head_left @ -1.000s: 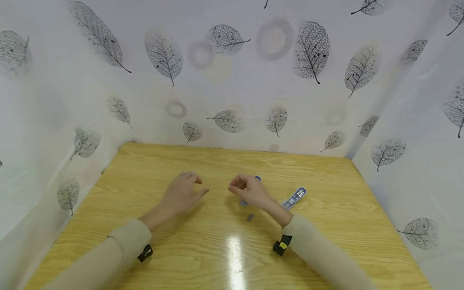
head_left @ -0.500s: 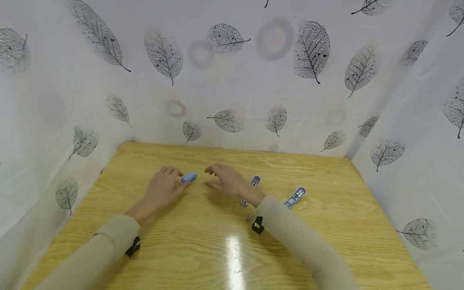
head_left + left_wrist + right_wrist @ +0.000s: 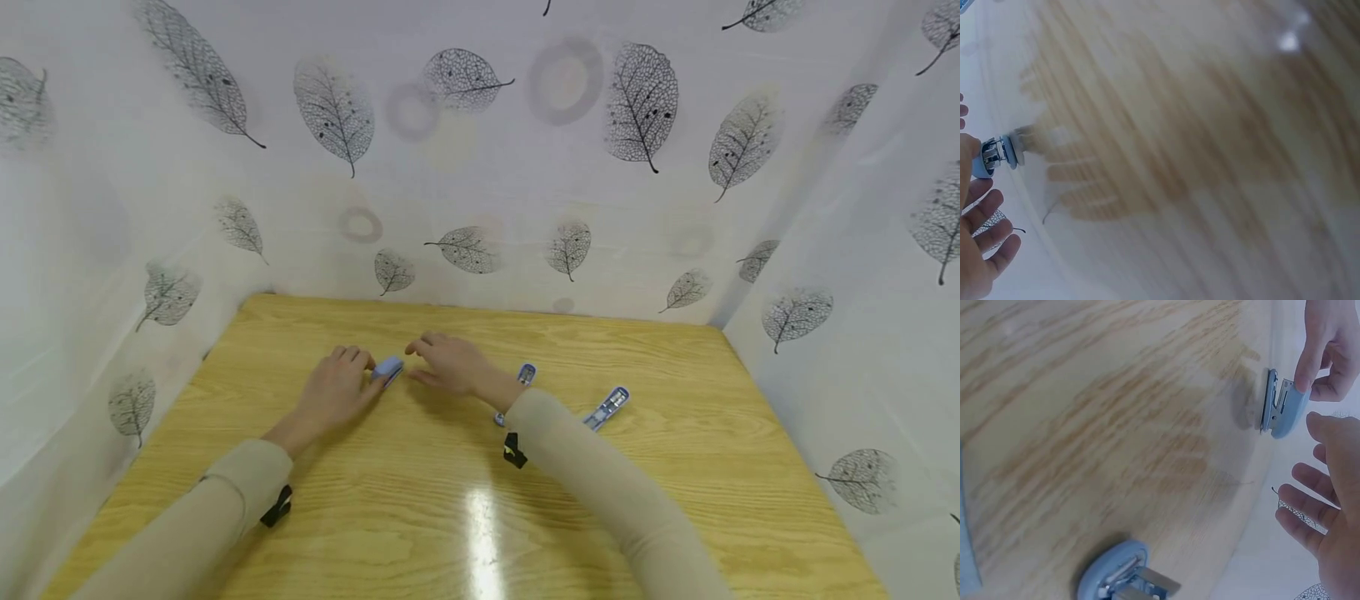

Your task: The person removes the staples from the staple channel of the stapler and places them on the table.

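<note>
My left hand [image 3: 335, 390] pinches a small light-blue stapler [image 3: 387, 369] between thumb and fingers, left of the table's middle. In the right wrist view that stapler [image 3: 1290, 409] stands on the table, its top raised from its base at an angle. My right hand [image 3: 453, 367] is just right of it, fingers loosely spread, holding nothing. The right wrist view shows a small gap between my right thumb [image 3: 1316, 425] and the stapler. A second stapler [image 3: 527, 374], opened out, lies partly hidden behind my right forearm.
A third opened blue stapler [image 3: 609, 407] lies further right, its near end covered by the right sleeve [image 3: 600, 467]. The wooden table [image 3: 390, 500] meets a leaf-print cloth [image 3: 480, 167] at its back and sides.
Both hands have moved left, the right one coming across toward the left. The left hand has taken hold of the stapler. The small grey piece on the table is now hidden behind the right wrist.
</note>
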